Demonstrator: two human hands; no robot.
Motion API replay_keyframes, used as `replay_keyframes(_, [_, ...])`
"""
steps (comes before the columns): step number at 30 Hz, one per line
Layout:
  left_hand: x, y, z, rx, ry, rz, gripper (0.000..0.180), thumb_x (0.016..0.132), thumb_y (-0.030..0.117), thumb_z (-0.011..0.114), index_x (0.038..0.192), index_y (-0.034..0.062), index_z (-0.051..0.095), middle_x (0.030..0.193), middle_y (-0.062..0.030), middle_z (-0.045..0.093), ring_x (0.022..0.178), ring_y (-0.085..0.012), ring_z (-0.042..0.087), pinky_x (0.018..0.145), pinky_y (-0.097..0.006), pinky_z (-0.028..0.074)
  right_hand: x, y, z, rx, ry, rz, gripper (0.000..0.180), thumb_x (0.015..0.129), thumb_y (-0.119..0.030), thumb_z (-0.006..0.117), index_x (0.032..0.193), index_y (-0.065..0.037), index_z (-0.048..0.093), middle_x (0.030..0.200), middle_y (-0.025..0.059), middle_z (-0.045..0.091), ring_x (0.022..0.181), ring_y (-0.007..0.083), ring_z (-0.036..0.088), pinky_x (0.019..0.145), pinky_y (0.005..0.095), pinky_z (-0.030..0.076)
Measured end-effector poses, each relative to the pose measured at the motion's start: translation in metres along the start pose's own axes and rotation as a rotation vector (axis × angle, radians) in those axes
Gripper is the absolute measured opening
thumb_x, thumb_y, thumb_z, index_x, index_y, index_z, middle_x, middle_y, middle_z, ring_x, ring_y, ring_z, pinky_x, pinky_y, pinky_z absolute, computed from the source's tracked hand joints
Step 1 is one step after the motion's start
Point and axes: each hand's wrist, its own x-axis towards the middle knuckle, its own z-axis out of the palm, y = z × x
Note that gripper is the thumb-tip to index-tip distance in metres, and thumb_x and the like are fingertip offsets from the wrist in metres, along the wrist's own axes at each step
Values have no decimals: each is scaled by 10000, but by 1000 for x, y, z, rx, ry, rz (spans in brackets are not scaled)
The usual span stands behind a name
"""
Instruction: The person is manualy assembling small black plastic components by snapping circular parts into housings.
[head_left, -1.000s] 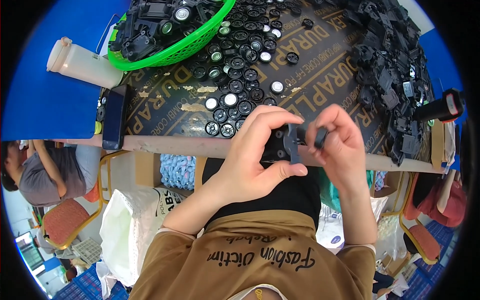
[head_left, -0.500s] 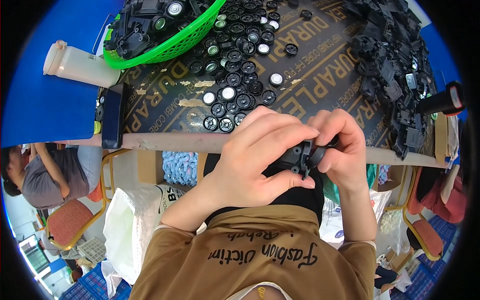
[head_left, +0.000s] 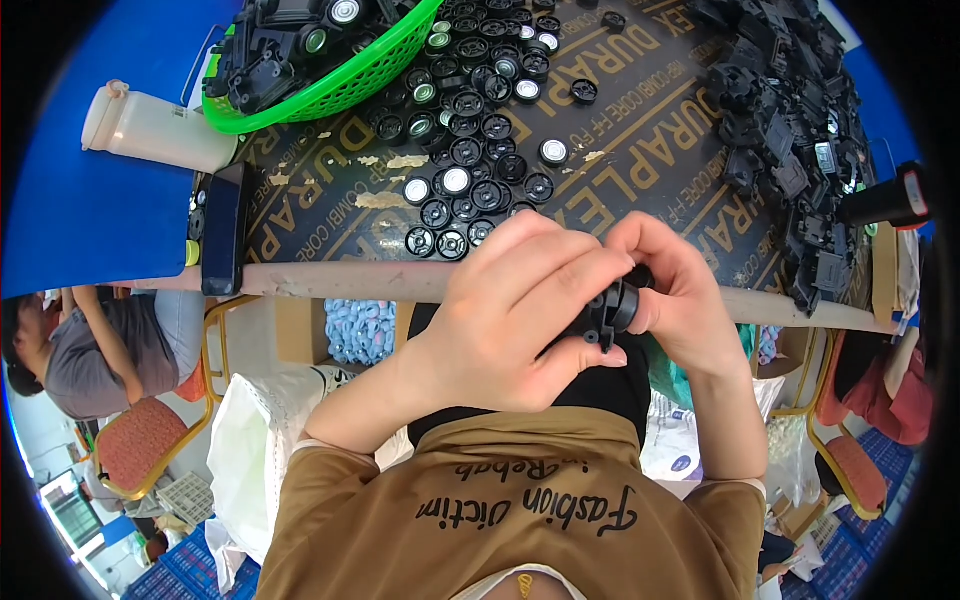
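Note:
My left hand [head_left: 510, 315] and my right hand [head_left: 680, 295] meet just below the table's front edge, both closed around one small black plastic part [head_left: 608, 312]. Fingers cover most of it, so only a round end and a short lug show. Just above my hands, a spread of small round black caps [head_left: 470, 160], some with white or green centres, lies on the dark printed board [head_left: 620, 140] covering the table.
A green mesh basket [head_left: 330, 75] of black parts stands at the far left, a white plastic bottle [head_left: 155, 130] and a dark phone [head_left: 222, 240] to its left. A heap of black housings [head_left: 790, 120] fills the right. Another seated person [head_left: 90, 345] is at lower left.
My hands have drawn together from the table edge toward my body. The left hand has closed over the black part that the right hand was holding beside it.

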Motion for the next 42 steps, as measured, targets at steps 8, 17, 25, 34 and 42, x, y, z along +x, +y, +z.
replay_keyframes(8, [2,0,-3,-67,-72,4,488,587,274,769,952,-7,607,835,-115,607,672,-249,566,604,-320,443,-1,-2,-5,-103,-21,65,321,736,-206,734,860,-69,471,795,-40,483,748,31,443,663,181,375])
replay_keyframes(17, [6,-12,7,-1146,52,-743,461,953,411,320,1176,25,437,988,-155,544,721,-180,531,684,-302,439,-2,-3,-12,196,181,-297,261,795,53,565,1015,-23,447,937,61,482,917,149,529,810,258,446])
replay_keyframes(25, [18,-2,23,-1768,466,-995,365,954,413,337,1118,100,429,890,-87,536,733,-187,516,651,-316,413,-12,0,22,-693,377,-696,205,629,69,683,816,-7,648,882,100,602,803,197,583,712,286,484])
replay_keyframes(34, [21,23,31,-1619,523,-925,419,951,442,317,1156,82,379,879,-70,495,771,-148,498,693,-267,444,-9,5,32,-1202,430,-997,261,601,-6,715,826,-78,605,853,61,608,740,225,540,642,316,457])
replay_keyframes(42, [11,28,31,-1331,465,-750,449,941,463,331,1182,84,342,930,-74,448,801,-130,454,720,-250,408,-2,15,36,-755,499,-812,319,640,-56,735,912,-22,571,1020,143,584,883,260,551,764,327,439])
